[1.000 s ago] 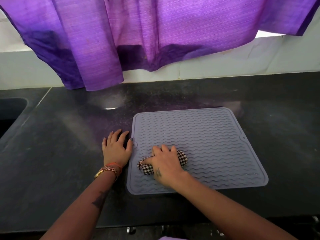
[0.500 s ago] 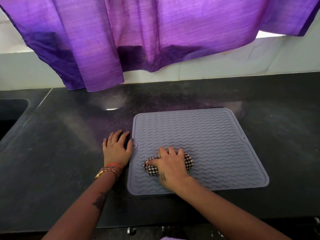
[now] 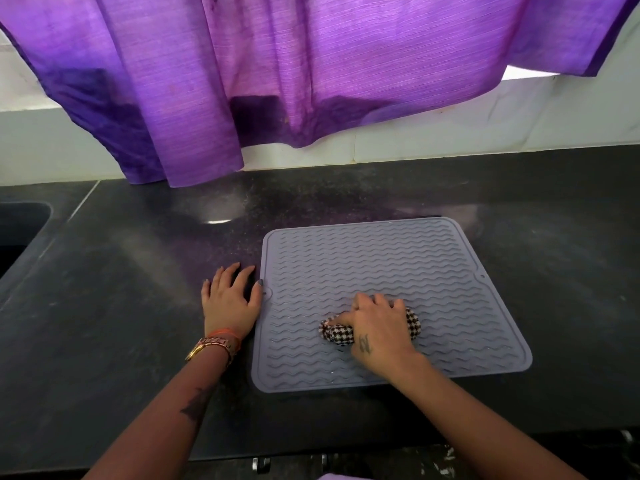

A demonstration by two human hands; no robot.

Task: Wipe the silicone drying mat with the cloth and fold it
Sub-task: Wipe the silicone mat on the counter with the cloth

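Grey wavy-ribbed silicone drying mat [image 3: 398,271] flat on dark stone bench [image 3: 138,306]. Right hand [image 3: 375,332] grip clenched round balled black-and-white checked cloth [image 3: 341,332], pressed on mat. Left hand [image 3: 230,299] released, flat, thumb touching mat edge.

Mat [image 3: 398,265] flat on counter [image 3: 138,306], cloth [image 3: 341,333] on mat's near half under right hand [image 3: 377,327], left hand [image 3: 228,299] on counter at mat's left edge, sink [image 3: 17,233] far left, curtain [image 3: 277,71] behind.
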